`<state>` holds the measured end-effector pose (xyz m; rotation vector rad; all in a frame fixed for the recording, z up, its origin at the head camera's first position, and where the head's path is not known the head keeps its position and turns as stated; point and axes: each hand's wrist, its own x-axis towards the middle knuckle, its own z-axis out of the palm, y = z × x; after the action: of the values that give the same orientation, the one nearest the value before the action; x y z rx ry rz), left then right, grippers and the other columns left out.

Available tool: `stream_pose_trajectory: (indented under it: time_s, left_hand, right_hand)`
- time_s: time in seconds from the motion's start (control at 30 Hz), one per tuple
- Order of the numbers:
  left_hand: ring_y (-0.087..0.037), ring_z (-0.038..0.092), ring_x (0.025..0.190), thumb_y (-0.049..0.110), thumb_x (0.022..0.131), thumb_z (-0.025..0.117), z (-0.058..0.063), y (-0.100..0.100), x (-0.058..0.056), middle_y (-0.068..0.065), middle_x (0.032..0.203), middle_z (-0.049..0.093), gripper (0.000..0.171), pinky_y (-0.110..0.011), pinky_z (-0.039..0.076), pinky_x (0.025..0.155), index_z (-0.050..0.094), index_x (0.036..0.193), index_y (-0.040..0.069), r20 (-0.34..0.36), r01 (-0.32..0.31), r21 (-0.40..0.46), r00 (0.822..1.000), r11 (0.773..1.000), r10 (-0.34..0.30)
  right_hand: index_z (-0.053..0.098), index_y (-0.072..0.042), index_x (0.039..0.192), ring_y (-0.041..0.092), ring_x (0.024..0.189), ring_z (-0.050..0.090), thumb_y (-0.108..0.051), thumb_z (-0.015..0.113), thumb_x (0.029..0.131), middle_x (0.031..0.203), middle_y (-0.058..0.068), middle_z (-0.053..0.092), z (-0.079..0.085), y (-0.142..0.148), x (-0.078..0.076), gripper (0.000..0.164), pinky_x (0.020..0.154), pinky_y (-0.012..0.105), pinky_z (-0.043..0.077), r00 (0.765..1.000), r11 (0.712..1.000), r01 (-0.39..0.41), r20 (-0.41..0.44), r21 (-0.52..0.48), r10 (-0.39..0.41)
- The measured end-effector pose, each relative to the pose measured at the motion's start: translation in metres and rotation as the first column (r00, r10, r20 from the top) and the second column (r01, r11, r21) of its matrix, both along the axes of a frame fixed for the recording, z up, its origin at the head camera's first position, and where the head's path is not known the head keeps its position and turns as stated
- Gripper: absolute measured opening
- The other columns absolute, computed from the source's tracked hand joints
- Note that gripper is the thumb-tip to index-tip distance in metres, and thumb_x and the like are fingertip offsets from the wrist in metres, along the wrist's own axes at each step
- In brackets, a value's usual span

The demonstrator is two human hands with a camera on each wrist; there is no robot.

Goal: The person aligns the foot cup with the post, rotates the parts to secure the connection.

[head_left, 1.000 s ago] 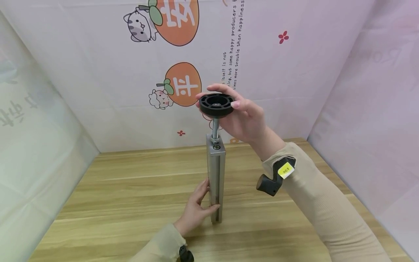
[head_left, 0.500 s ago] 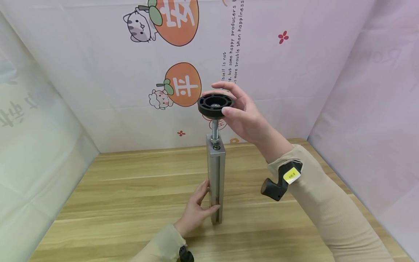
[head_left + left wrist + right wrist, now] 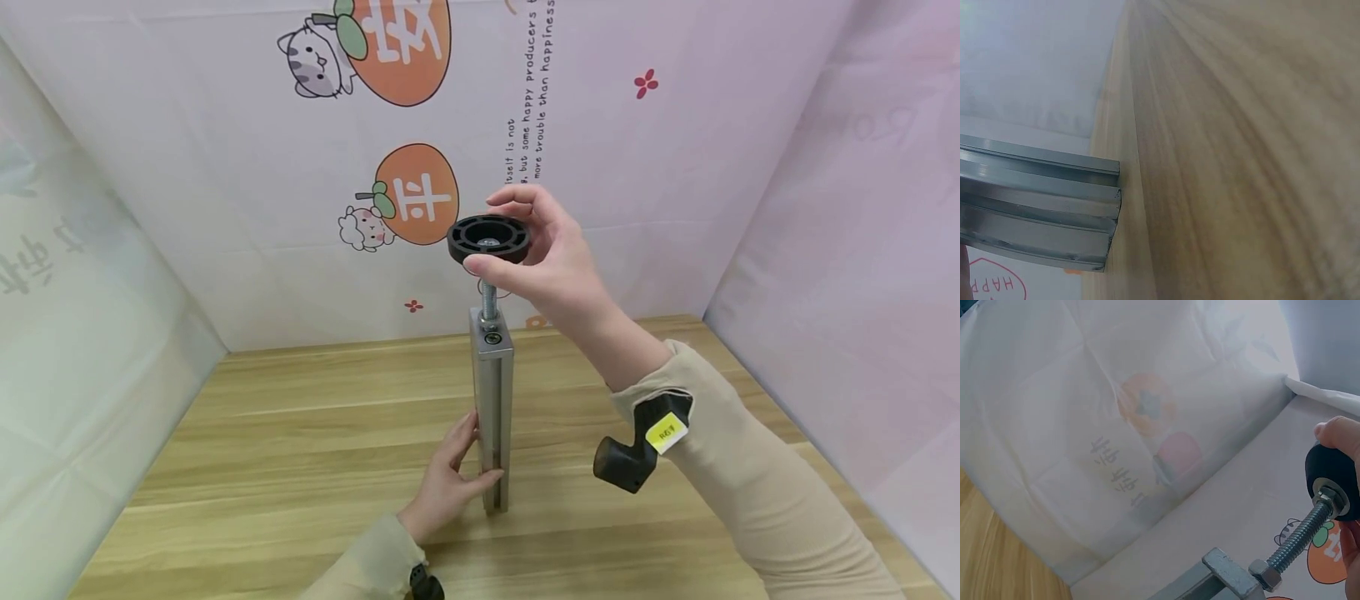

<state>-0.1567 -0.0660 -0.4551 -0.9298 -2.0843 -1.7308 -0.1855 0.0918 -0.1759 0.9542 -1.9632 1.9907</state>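
Observation:
An aluminium profile [image 3: 492, 417] stands upright on the table, its slotted lower end also showing in the left wrist view. From its top rises a threaded rod [image 3: 1300, 540] with a hex nut [image 3: 1265, 575] low on it, right at the profile's end. A round black levelling foot [image 3: 459, 247] caps the rod, ribbed on top. My right hand [image 3: 558, 267] grips this foot by its rim, thumb at the near side and fingers behind. Low on the profile, my left hand [image 3: 442, 492] holds it between thumb and fingers, with the fingertips hidden behind.
The wooden table [image 3: 300, 450] reaches back to a white printed cloth [image 3: 600, 167] hung as a rear wall. More cloth walls stand at the left and right. Each wrist wears a black camera mount, the right mount [image 3: 630, 458] bearing a yellow label.
My right hand has turned about the foot, its thumb sweeping leftward along the near rim while the wrist dropped slightly. The left hand and the profile have stayed in place.

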Motion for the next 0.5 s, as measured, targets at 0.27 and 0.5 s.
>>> stream_pose_trajectory:
  time_s: [0.27,0.5]
  left_hand:
    - [-0.001,0.042,0.120,-0.005,0.081,0.069,-0.002,-0.001,-0.001,0.003,0.143,0.036,0.088,-0.024,0.036,0.108,0.020,0.152,0.015,-0.021,0.014,0.003,1.000,1.000,-0.014]
    - [0.000,0.040,0.122,-0.005,0.081,0.069,0.000,0.000,0.000,0.002,0.144,0.035,0.087,-0.016,0.032,0.107,0.021,0.151,0.015,-0.008,0.028,0.018,1.000,0.999,-0.028]
  right_hand:
    - [0.050,-0.003,0.116,0.018,0.084,0.058,0.002,0.076,0.072,0.102,0.006,0.055,-0.002,-0.006,0.006,0.051,0.068,0.020,0.052,0.979,0.985,0.173,-0.111,0.017,-0.170]
    - [0.052,0.000,0.111,0.014,0.090,0.052,-0.006,0.083,0.068,0.100,0.005,0.052,-0.004,-0.011,0.009,0.053,0.073,0.021,0.045,0.920,0.947,0.319,-0.247,0.024,-0.304]
